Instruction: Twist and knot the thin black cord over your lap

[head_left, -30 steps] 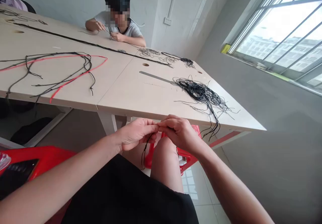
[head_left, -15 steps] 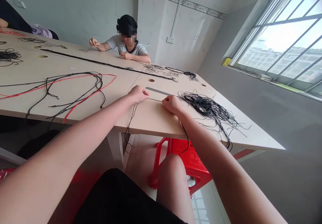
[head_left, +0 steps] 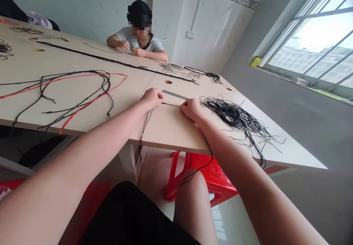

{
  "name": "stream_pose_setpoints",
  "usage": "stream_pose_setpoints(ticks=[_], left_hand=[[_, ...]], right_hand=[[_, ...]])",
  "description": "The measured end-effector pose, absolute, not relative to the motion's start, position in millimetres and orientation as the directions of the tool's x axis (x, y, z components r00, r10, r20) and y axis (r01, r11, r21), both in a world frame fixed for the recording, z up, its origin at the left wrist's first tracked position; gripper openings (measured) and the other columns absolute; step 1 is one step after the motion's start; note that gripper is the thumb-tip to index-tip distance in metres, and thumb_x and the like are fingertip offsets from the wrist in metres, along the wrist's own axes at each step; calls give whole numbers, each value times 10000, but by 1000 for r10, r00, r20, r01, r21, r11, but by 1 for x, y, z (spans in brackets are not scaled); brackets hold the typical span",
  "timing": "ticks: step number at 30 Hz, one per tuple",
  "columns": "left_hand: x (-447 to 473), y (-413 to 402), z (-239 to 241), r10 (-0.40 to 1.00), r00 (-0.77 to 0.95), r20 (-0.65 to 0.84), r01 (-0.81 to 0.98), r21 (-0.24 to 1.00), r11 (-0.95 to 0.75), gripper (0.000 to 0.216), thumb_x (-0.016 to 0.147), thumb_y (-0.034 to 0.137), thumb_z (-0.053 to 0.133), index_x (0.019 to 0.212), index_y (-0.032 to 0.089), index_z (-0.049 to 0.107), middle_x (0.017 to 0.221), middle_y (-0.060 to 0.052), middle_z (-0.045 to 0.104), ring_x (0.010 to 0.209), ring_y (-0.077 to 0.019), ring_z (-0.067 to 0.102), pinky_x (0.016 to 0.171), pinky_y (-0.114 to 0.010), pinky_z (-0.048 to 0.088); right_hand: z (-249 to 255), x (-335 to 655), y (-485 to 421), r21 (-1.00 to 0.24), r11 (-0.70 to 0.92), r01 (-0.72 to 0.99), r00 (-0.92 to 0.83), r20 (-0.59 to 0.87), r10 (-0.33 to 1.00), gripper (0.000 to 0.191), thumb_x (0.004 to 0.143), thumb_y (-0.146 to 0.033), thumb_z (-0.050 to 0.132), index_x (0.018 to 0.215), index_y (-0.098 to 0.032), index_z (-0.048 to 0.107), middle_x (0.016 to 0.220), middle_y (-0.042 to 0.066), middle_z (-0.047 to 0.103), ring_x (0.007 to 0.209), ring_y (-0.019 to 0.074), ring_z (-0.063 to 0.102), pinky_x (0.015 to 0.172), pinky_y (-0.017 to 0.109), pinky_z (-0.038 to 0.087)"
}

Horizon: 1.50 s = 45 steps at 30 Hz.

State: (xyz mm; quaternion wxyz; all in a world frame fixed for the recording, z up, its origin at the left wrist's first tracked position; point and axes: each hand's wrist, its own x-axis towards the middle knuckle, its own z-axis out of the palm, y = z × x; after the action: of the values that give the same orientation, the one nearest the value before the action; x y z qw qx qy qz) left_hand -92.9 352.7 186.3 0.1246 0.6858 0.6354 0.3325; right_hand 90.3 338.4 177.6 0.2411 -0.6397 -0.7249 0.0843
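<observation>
Left hand: my left hand [head_left: 152,97] is closed. Its fingertips pinch one end of the stretch of a thin black cord [head_left: 171,104] and press it on the table [head_left: 165,127].
Right hand: my right hand [head_left: 191,109] is closed too, knuckles up, and pinches the same cord a little further to the right.
Cord, place: it lies near the middle of the table's near edge, pulled straight between my two hands.
Cord, axis: the stretched part runs left to right, from one hand to the other. It lies just beside the ruler [head_left: 175,95], on the near side of it and almost parallel. I cannot tell if the two touch.
Cord, ends: both loose ends fall over the near edge. One hangs down below my left hand, the other passes under my right wrist toward my knee.
Nearer hand: each hand holds its own end of the stretch, so neither is nearer. The ruler's left tip is closest to my left hand.
Pile: a tangled pile [head_left: 234,114] of black cords lies just to the right of my right hand, toward the right corner.
Left side: a red cord [head_left: 124,77] with black ones lies well apart to the left.
Under the table: a red stool [head_left: 217,175].
Far edge: another person [head_left: 139,41] sits there, with both hands on a cord.
</observation>
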Motion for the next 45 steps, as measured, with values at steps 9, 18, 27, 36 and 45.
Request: stream_pose_setpoints(ticks=[9,18,27,36,45], left_hand=[[-92,351,185,951,-16,310,826,540,-162,167,608,102,605,741,164,683,849,-47,694,813,-196,625,697,-244,469],[-93,352,182,946,14,324,829,525,-193,181,620,112,591,766,166,682,847,-38,701,819,-186,628,682,-234,464],[-93,353,181,946,20,324,834,516,-194,200,613,117,594,783,167,685,845,-35,697,792,-181,628,659,-232,463],[-92,351,182,943,69,324,845,484,-228,225,649,111,577,829,167,699,895,-46,708,849,-197,625,744,-264,468],[-76,227,203,746,261,612,656,455,-602,296,723,272,608,996,200,699,981,-41,709,1064,-233,540,958,-369,415]], right_hand=[[178,87,335,-380,178,908,-76,270,960,120,701,-161,486,659,-177,597,750,60,655,666,168,550,537,244,376],[175,89,338,-347,194,918,-88,300,950,143,716,-180,485,693,-173,626,755,61,666,701,182,567,583,251,397],[172,89,341,-345,203,916,-89,320,943,133,704,-170,490,676,-178,620,758,66,668,735,197,577,637,266,422],[174,89,339,-402,215,890,-86,316,945,108,683,-166,499,640,-176,597,711,61,646,670,183,549,578,263,396],[198,89,232,-664,420,618,-170,409,897,169,754,-272,506,645,-158,567,529,-33,506,481,75,404,457,197,314]])
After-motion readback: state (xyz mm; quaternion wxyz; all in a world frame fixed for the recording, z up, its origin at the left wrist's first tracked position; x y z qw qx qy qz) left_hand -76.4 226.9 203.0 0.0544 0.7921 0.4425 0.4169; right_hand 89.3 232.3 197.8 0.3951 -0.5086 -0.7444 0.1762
